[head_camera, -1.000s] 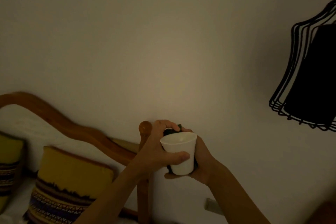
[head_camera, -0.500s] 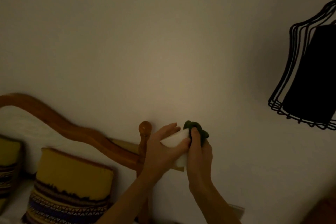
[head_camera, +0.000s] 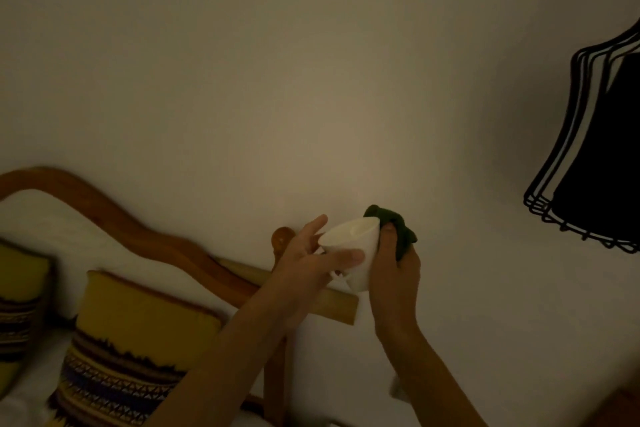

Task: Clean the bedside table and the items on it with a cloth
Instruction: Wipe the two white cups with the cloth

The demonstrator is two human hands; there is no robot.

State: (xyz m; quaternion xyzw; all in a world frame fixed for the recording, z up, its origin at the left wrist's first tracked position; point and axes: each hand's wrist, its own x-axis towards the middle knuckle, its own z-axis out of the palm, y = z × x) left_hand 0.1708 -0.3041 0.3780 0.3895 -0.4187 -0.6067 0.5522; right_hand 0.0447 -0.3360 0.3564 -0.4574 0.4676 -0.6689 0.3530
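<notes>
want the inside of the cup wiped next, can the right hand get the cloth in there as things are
Probably yes. The white cup is tilted with its open mouth showing and nothing over it. The right hand grips the green cloth right against the cup's side, while the left hand holds the cup below the rim.

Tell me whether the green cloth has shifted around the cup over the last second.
Yes. The green cloth was behind the white cup, barely showing; now it sits on the cup's right side, away from the wooden bedpost knob, gripped by the right hand.
</notes>
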